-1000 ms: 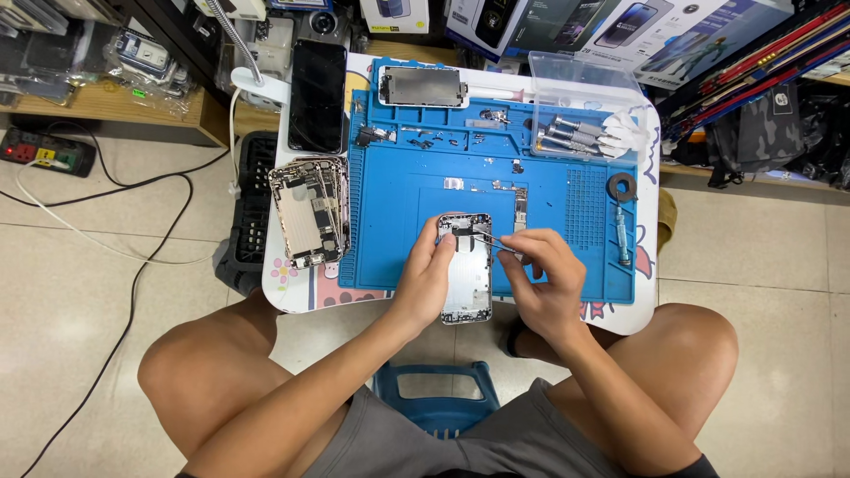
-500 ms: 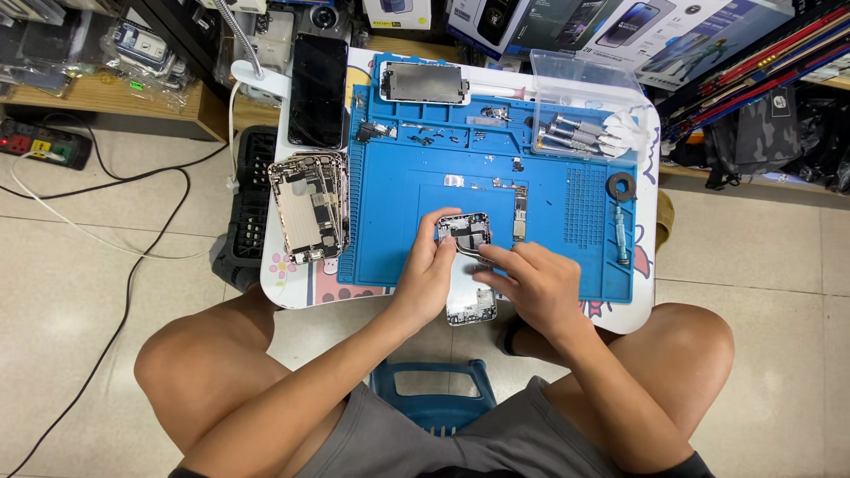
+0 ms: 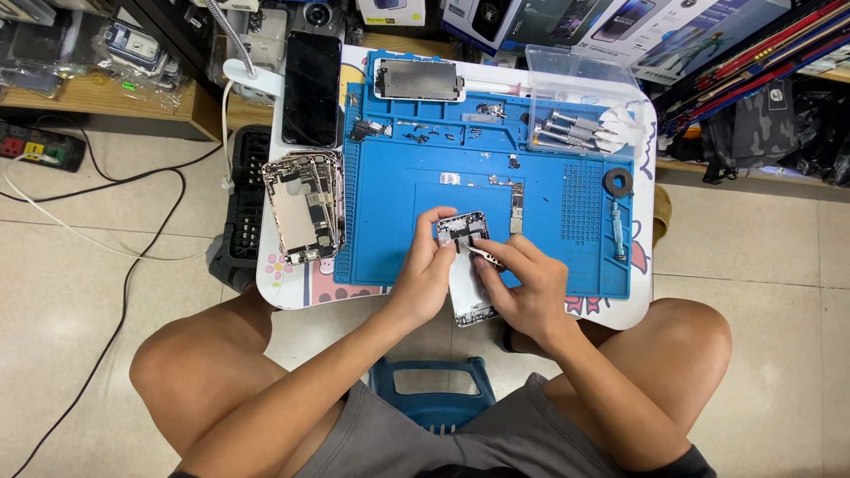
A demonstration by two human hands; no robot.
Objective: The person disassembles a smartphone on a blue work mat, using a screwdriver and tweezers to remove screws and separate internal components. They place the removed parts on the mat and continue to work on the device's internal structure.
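Note:
An opened phone housing (image 3: 464, 265) with bare metal insides lies near the front edge of the blue work mat (image 3: 390, 204). My left hand (image 3: 425, 270) grips its left side, thumb and fingers around the upper part. My right hand (image 3: 524, 285) rests over its right side and pinches a pair of metal tweezers (image 3: 484, 253), whose tip points at the housing's upper inner parts. A small circuit board (image 3: 516, 215) lies on the mat just above my right hand.
A stack of stripped phone housings (image 3: 305, 208) sits on the table's left. A black phone (image 3: 312, 75), a metal plate (image 3: 418, 80), screwdrivers (image 3: 567, 133), a tape roll (image 3: 617, 181) and small parts line the mat's back. Boxes and cables surround the small table.
The phone housing has been turned and pulled toward the table's front edge. My right hand has shifted left over it, bringing the tweezers onto its upper part.

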